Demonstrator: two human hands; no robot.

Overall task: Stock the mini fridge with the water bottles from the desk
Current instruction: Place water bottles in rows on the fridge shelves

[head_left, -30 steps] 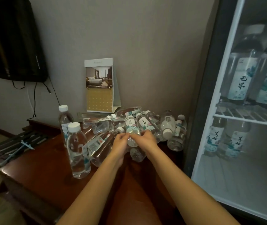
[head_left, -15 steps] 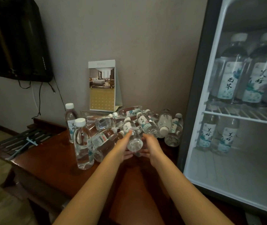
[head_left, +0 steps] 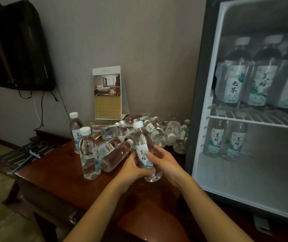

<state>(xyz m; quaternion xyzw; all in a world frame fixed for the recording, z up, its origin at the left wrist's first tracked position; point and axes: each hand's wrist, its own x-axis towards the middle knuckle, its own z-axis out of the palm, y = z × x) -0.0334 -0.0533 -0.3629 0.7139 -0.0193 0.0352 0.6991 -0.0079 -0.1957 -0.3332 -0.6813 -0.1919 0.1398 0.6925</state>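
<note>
Raised one water bottle (head_left: 142, 140) out of the pile (head_left: 111, 131) since a moment earlier and turned it upright over the bench (head_left: 52, 173). Wrapped left grip (head_left: 132, 170) and right grip (head_left: 166, 163) both round its labelled lower half, near the open mini fridge (head_left: 198, 119), shelves already partly stocked.

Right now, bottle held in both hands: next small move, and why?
Probably swing the bottle right toward the fridge: left hand and right hand grip it upright, and the lower compartment shows bare floor before its two bottles. Whether its front is open, I can't tell.
</note>
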